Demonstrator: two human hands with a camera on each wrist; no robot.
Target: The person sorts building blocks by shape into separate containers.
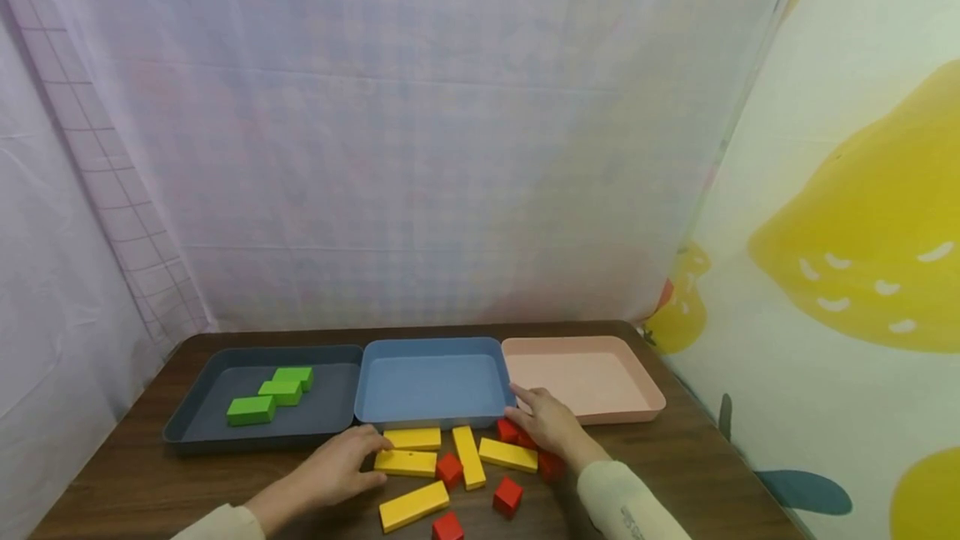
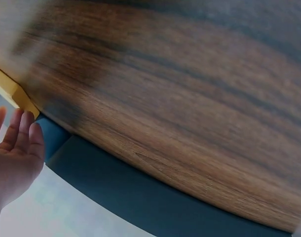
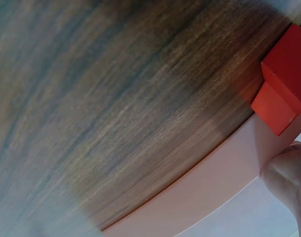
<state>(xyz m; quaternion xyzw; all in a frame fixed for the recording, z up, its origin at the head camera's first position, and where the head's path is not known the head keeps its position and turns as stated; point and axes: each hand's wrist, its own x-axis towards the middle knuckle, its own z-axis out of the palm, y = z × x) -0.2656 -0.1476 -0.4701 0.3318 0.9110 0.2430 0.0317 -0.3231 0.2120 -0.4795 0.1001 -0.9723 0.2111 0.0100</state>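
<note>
Several long yellow blocks (image 1: 414, 506) and red cubes (image 1: 507, 496) lie loose on the table in front of the trays. My left hand (image 1: 341, 467) is beside the left ends of two yellow blocks, fingertips right at the upper pair and thumb spread apart. The left wrist view shows that hand (image 2: 18, 153) with relaxed fingers close to a yellow block (image 2: 13, 91). Reaching over some red cubes, my right hand (image 1: 553, 423) has its fingers stretched toward the shared edge of the blue and pink trays. It partly hides those cubes; two red blocks (image 3: 288, 66) show by it in the right wrist view.
A dark grey tray (image 1: 197, 407) on the left contains three green blocks (image 1: 251, 411). Next to it sit a blue tray (image 1: 431, 373) and a pink tray (image 1: 592, 373), side by side along the wooden table (image 1: 300, 523). Hanging cloth (image 1: 435, 148) closes off the back.
</note>
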